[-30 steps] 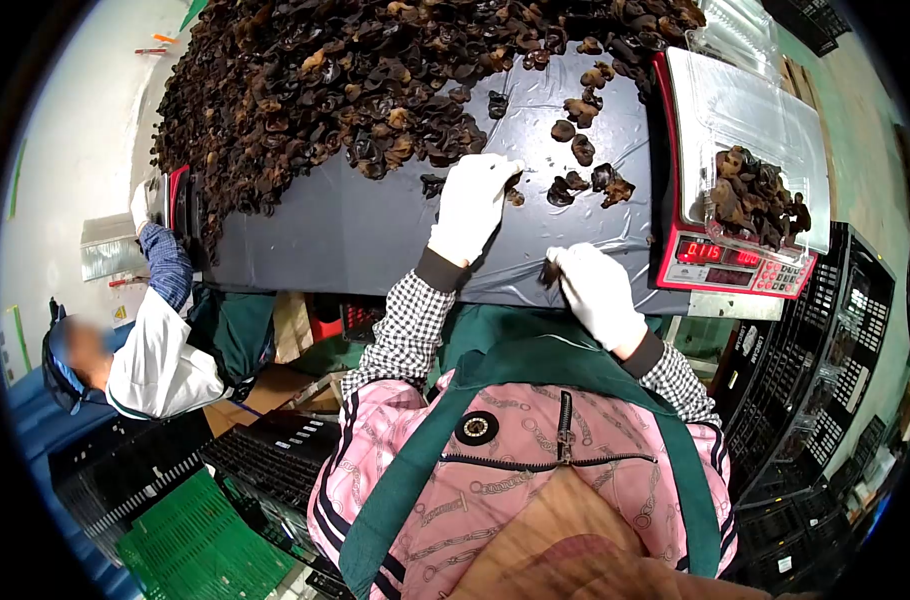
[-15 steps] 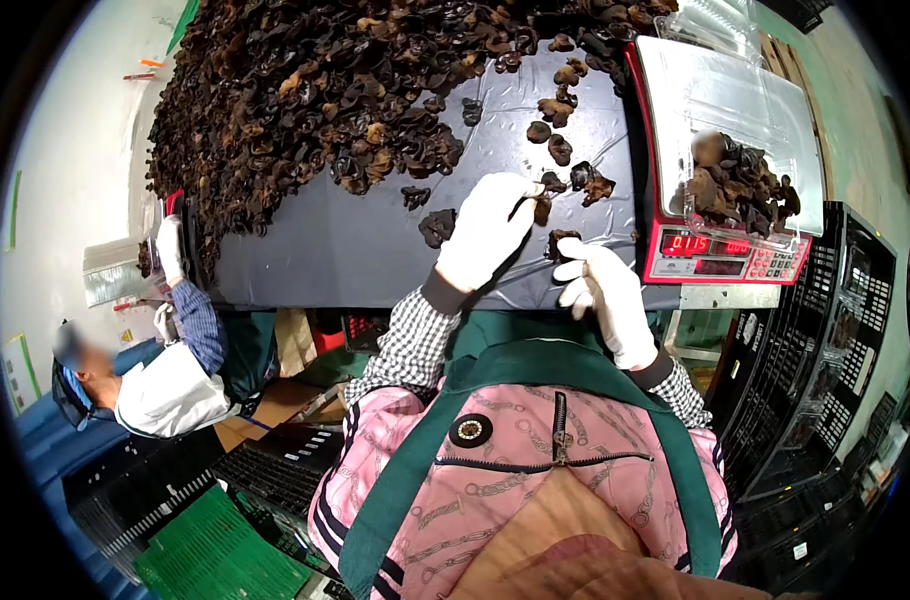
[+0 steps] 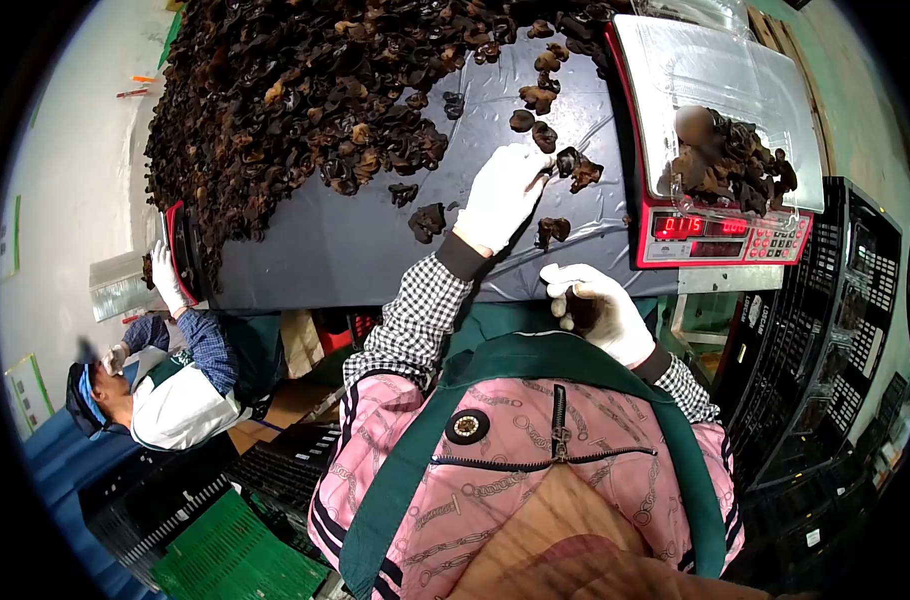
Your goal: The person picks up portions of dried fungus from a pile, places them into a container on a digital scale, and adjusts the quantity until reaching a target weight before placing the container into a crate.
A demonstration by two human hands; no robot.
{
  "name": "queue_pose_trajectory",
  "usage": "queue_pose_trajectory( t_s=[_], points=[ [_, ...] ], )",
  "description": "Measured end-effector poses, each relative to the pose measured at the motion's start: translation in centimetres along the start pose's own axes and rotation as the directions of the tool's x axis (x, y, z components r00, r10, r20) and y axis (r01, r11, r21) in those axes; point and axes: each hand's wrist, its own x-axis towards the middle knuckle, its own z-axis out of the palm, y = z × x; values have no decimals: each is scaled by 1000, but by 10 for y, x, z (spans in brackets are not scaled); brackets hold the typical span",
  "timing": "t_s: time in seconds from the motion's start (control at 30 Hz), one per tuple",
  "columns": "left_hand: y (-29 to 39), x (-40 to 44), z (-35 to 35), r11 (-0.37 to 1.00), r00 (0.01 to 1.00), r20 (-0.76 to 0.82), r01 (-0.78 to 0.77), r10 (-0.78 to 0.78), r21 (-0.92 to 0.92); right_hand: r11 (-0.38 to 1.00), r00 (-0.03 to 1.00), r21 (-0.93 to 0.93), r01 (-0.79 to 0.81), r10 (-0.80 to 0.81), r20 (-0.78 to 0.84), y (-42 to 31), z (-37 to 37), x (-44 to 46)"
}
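My left hand (image 3: pixel 503 197), in a white glove, reaches over the dark table with its fingertips pinched on a small wood ear mushroom (image 3: pixel 548 172), mostly hidden by the fingers. Close to my body at the table's front edge, my right hand (image 3: pixel 607 318), also gloved, has its fingers curled around a dark wood ear mushroom piece (image 3: pixel 581 311). Between the hands lies a single loose piece (image 3: pixel 552 232). A wet, brown-black clump (image 3: pixel 580 168) rests just right of my left fingertips, and another piece (image 3: pixel 427 222) lies left of that wrist.
A large heap of wood ear mushrooms (image 3: pixel 305 100) covers the far left table. On the right, a red scale (image 3: pixel 665 248) bears a clear plastic tray of mushrooms (image 3: pixel 730 168) and reads 0.115. Black crates (image 3: pixel 825 330) stand beyond. A co-worker (image 3: pixel 185 390) works at left.
My left hand has moved slightly right and up relative to the table. A mushroom piece now sits in my right hand, which has drawn back toward me. The co-worker's one hand has risen toward the head.
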Motion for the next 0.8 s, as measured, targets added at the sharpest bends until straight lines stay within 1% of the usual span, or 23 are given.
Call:
queue_pose_trajectory(
  t_s=[0.03,0.1,0.13,0.17,0.2,0.23,0.27,0.3,0.33,0.37,0.4,0.43,0.47,0.5,0.57,0.63,0.67,0.7,0.77,0.8],
  points=[
    [3,-1,-3,991,998,20,69,-67,-110,1000,999,-2,21,-21,-26,2,-1,0],
    [18,-8,-24,925,977,81,212,-196,-315,988,998,141,-56,61,-34,2,-1,2],
    [31,-12,-37,864,949,155,316,-276,-393,973,994,211,-93,103,-33,1,0,2],
    [43,-15,-53,823,947,212,314,-239,-473,969,994,227,-95,103,-25,0,0,3],
    [52,-17,-66,856,956,278,221,-95,-467,966,994,241,-97,104,-16,-1,0,4],
    [59,-20,-75,876,939,340,123,49,-467,962,994,254,-100,105,-6,-3,3,5],
    [66,-26,-76,833,927,375,224,-22,-507,955,993,274,-117,121,2,-6,8,3],
    [72,-30,-75,778,907,412,321,-89,-540,967,991,222,-121,129,-19,-4,7,4],
    [68,-31,-71,909,954,300,118,8,-400,977,990,170,-125,134,-40,-1,4,5],
    [55,-31,-64,961,954,173,-213,243,-179,985,989,117,-128,136,-63,2,1,5],
    [47,-40,-48,982,982,122,-124,141,-143,997,998,40,-70,69,6,4,-1,4],
    [45,-38,-39,993,997,64,-34,42,-111,995,992,16,-103,102,69,1,-4,4],
    [38,-36,-39,986,986,61,-150,155,-73,996,994,24,-90,89,59,-1,-3,3],
    [30,-31,-34,996,998,28,-58,59,-63,996,996,33,-79,77,47,-1,-2,2],
    [8,-15,-16,989,990,-38,136,-138,-55,995,999,96,-4,8,-41,2,-3,5],
    [-17,23,-5,988,959,-246,153,-143,22,987,994,148,59,-44,-98,0,0,10],
    [-30,30,3,990,972,-224,96,-71,100,979,995,181,95,-92,-24,3,-9,17],
    [-42,34,10,997,987,-148,65,-56,52,968,989,216,129,-142,49,6,-18,24],
    [-54,35,14,997,992,-106,70,-73,-25,970,972,81,228,-232,35,-9,-3,23],
    [-46,35,8,991,984,-125,118,-124,-59,960,960,15,278,-279,32,-16,4,21]
  ],
)
